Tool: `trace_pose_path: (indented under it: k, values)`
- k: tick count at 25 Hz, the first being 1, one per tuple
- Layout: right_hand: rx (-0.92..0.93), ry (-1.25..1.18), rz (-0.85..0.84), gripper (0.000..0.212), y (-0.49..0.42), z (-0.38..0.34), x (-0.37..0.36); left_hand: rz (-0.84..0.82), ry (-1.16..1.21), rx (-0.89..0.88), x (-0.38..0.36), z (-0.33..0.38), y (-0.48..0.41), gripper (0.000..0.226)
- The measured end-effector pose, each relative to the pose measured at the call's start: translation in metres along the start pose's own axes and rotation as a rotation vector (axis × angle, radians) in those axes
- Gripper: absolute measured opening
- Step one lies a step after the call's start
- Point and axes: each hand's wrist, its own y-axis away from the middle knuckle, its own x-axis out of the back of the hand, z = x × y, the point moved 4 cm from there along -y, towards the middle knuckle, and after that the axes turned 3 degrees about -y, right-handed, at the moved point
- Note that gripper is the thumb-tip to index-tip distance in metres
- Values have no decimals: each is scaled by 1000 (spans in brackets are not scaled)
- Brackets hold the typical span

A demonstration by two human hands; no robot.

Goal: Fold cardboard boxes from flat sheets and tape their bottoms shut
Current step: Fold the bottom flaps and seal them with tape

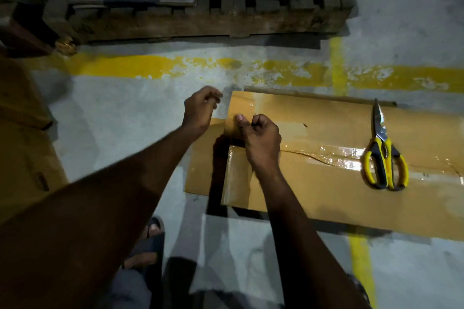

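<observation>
While resting at three o'clock on the floor (pixel 120 118), judged the cardboard box (pixel 313 195) light, stiff, crushable; best taken by its edges. Clamped right hand (pixel 261 140) round a tape roll (pixel 232 130); pinched left hand (pixel 199 109), seemingly, on the tape end (pixel 210 101).

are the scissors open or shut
Shut: the scissors lie flat on the box, blades together in one point, handles nearly touching.

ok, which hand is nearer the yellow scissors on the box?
Right. The right hand is at the left end of the box, with the scissors further right on the same top. The left hand is beyond that end, farther away.
</observation>
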Motion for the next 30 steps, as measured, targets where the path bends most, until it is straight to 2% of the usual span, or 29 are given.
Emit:
trace_pose_path:
  k: [1, 3, 5, 6, 8, 10, 11, 12, 14, 18, 22, 23, 26, 28, 30]
  values:
    - [13, 39, -16, 45, -1, 0, 1, 13, -45, -61, 3, -2, 25, 30]
    - [52, 136, -55, 37, 0, -1, 4, -68, -150, -157, 0, -7, 65, 32]
    - [61, 183, -133, 24, 7, -5, 8, -128, -264, -298, -4, -8, 85, 35]
    - [70, 193, -182, 25, 14, -7, 14, -131, -305, -347, -2, -7, 88, 37]
    - [185, 377, -274, 60, 31, -1, 33, -111, -302, -354, 5, 0, 87, 32]
    - [365, 825, -391, 95, 48, 24, 57, -136, -284, -333, 7, 6, 86, 28]
    - [412, 1037, -470, 106, 56, 41, 68, -160, -280, -330, 6, 9, 90, 29]
    - [428, 1190, -536, 111, 61, 57, 79, -188, -275, -318, 4, 12, 94, 31]
    - [454, 1344, -568, 111, 64, 76, 89, -195, -284, -270, 2, 17, 106, 32]
    - [463, 1375, -561, 113, 59, 76, 87, -151, -208, -158, 9, 22, 134, 11]
    - [430, 1338, -561, 112, 63, 72, 88, -146, -95, -62, 19, 14, 165, 4]
    - [429, 1335, -565, 111, 64, 70, 88, -168, -89, -17, 20, 10, 171, 8]
    - [427, 1332, -559, 111, 64, 67, 87, -308, -206, 18, 18, -1, 186, 47]
    - [436, 1339, -553, 111, 66, 69, 87, -307, -252, -58, 22, -3, 190, 50]
    - [444, 1343, -542, 111, 65, 71, 87, -259, -205, -79, 28, -3, 194, 42]
